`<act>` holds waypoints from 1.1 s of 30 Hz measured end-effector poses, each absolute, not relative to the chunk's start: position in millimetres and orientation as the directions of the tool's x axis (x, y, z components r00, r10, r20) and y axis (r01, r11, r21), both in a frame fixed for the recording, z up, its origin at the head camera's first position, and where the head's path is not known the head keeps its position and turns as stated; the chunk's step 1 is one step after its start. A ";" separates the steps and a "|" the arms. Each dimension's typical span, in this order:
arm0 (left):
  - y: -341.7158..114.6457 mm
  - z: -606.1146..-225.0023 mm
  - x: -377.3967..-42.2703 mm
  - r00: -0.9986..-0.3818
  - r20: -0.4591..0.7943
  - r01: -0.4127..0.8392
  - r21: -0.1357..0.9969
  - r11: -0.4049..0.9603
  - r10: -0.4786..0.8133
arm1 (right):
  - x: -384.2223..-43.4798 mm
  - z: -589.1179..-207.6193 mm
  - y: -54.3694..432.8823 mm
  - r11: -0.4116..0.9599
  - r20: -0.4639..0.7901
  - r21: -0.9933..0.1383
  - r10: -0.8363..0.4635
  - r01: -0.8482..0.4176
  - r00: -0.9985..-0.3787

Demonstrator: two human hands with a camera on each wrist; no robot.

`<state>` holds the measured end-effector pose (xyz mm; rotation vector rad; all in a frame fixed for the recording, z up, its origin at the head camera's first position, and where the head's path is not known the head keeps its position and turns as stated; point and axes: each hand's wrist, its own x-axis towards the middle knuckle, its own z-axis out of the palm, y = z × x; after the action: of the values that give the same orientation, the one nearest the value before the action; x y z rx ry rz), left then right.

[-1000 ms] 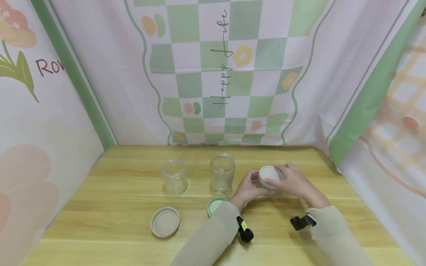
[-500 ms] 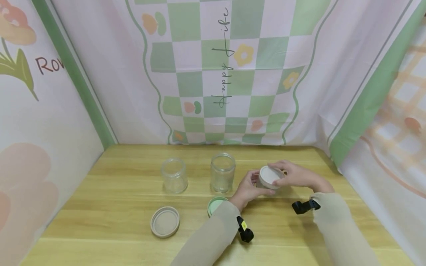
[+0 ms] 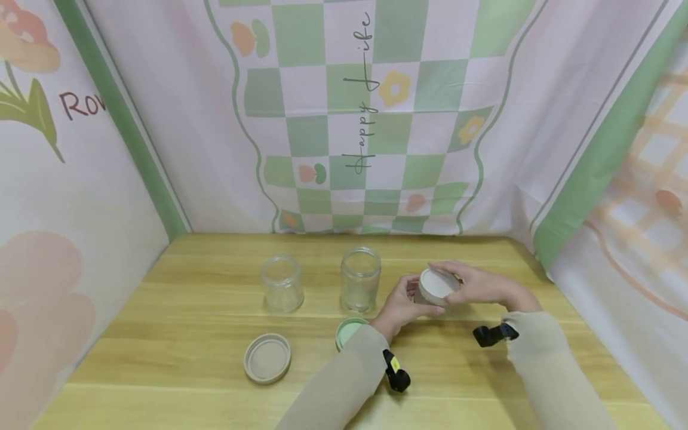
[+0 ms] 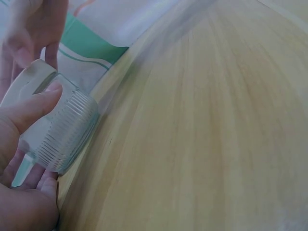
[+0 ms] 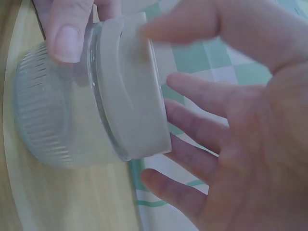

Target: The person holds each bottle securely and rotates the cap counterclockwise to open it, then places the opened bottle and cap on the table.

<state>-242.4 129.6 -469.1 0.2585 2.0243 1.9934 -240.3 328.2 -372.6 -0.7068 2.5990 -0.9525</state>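
Observation:
A small ribbed glass jar point(image 4: 70, 127) with a white lid point(image 3: 436, 283) on its mouth stands at the right of the table. My left hand point(image 3: 400, 307) grips the jar's side, its thumb along the glass in the left wrist view. From the right, my right hand point(image 3: 478, 284) holds the lid's rim between thumb and fingers. The right wrist view shows the right thumb blurred against the lid point(image 5: 132, 86) and the other fingers spread by its top edge. Most of the jar is hidden by the hands in the head view.
Two lidless glass jars stand to the left, a shorter jar point(image 3: 282, 285) and a taller jar point(image 3: 360, 280). A beige lid point(image 3: 267, 358) lies nearer the front. The left sleeve partly covers a green lid point(image 3: 349, 332). Patterned curtain point(image 3: 355, 119) hangs behind the wooden table point(image 3: 177, 322).
My right hand has turned about the lid, its wrist swinging away from me and its fingers shifting round the rim. The left hand and the jar have stayed put.

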 end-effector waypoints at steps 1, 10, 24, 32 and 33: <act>129.5 -468.7 -242.1 -0.942 -0.078 -0.074 0.997 0.025 0.326 | -239.8 -373.5 327.6 0.667 -0.093 -0.663 -0.523 -0.339 -0.847; 130.5 -467.4 -240.3 -0.942 -0.085 -0.088 0.996 0.008 0.326 | -234.4 -380.2 315.4 0.684 -0.046 -0.665 -0.439 -0.300 -0.897; 131.5 -466.1 -242.3 -0.947 -0.104 -0.099 0.995 0.033 0.305 | -216.9 -379.4 292.3 0.919 0.056 -0.360 -0.152 -0.162 -0.987; 131.9 -467.9 -242.6 -0.944 -0.113 -0.104 0.994 0.045 0.309 | -211.9 -385.3 286.2 0.945 0.158 -0.287 -0.113 -0.155 -0.981; 131.6 -468.0 -242.9 -0.943 -0.114 -0.105 0.993 0.046 0.312 | -211.8 -385.4 285.7 0.944 0.165 -0.287 -0.116 -0.161 -0.979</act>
<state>-242.9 131.6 -468.0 0.2099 2.0290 1.9711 -211.8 285.7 -385.4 -0.2321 3.2418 -0.4989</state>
